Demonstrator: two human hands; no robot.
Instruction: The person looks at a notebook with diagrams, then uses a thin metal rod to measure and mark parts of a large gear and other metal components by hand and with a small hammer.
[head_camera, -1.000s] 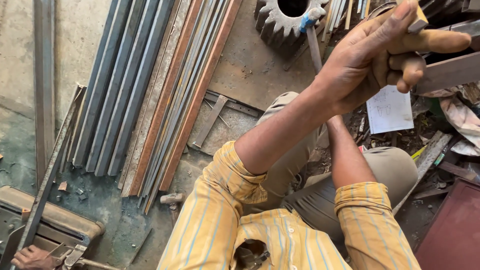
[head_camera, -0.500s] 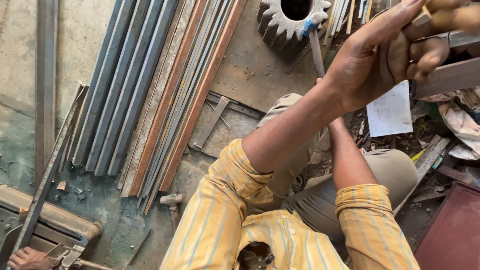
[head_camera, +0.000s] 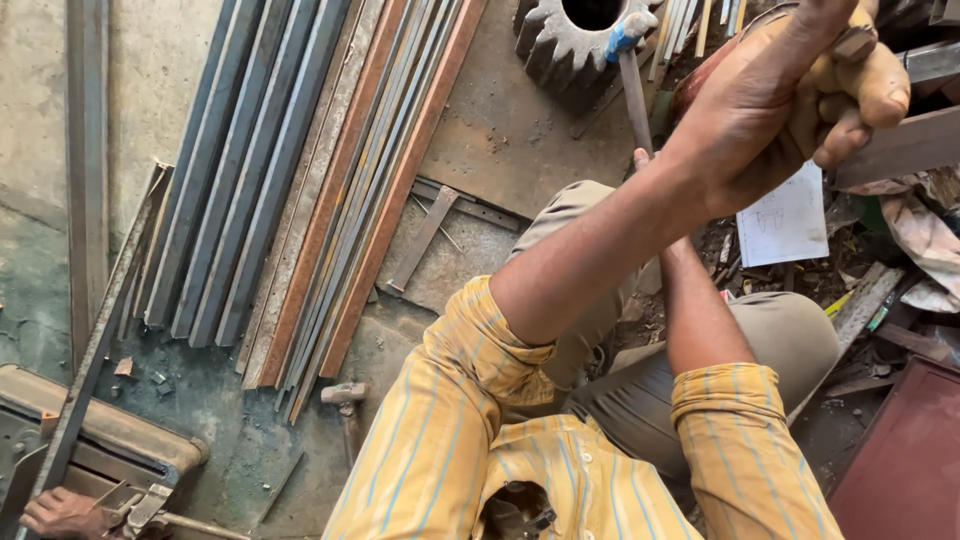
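Rising toward the camera over the last second, the left hand (head_camera: 770, 110) now fills the frame at one o'clock, its grip curled tight round a flat metal bar (head_camera: 900, 148) that juts out past the fingers toward three o'clock, so the bar has come up with it. The right hand's grip cannot be told: only its forearm (head_camera: 700, 320) shows, running up behind the left wrist. Farther off, the steel strips (head_camera: 300, 180) and toothed gear (head_camera: 565, 45) lie unmoved on the floor.
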